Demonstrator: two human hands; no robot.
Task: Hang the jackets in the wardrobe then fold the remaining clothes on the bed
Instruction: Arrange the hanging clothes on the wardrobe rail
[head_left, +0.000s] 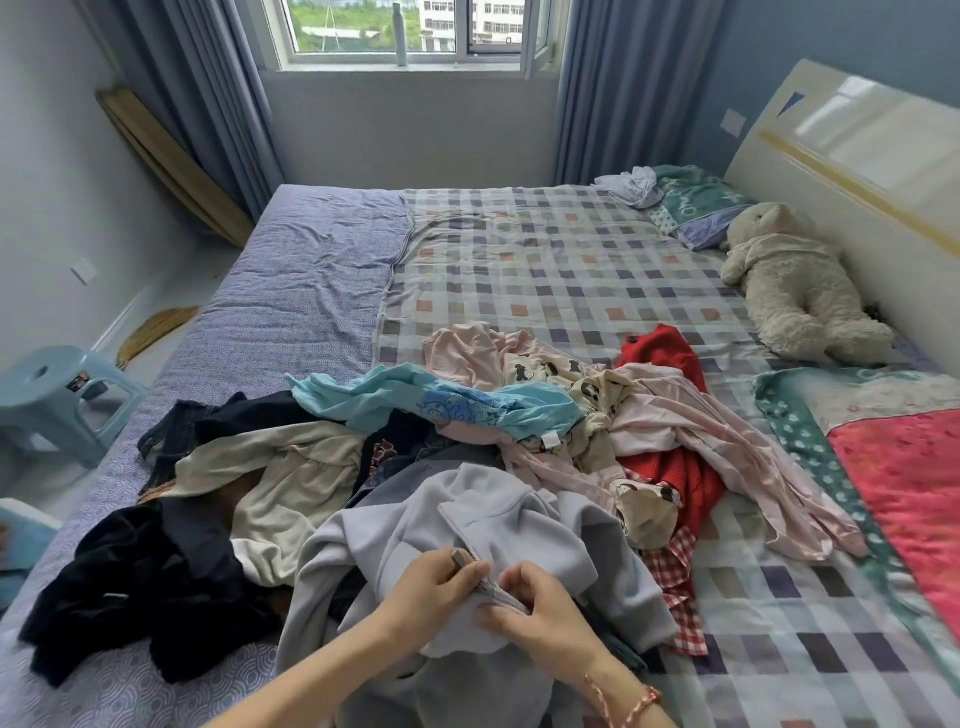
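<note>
Both hands pinch the grey jacket (498, 525) zipper (480, 571).

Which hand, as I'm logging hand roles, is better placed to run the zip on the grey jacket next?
Left, probably. The left hand pinches the zip pull of the grey jacket, while the right hand pinches the fabric beside the zip, placed to steady it.

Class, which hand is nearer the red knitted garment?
Right. The right hand is below-left of the red knitted garment; the left hand lies farther left. Both pinch the pale grey fleece jacket.
</note>
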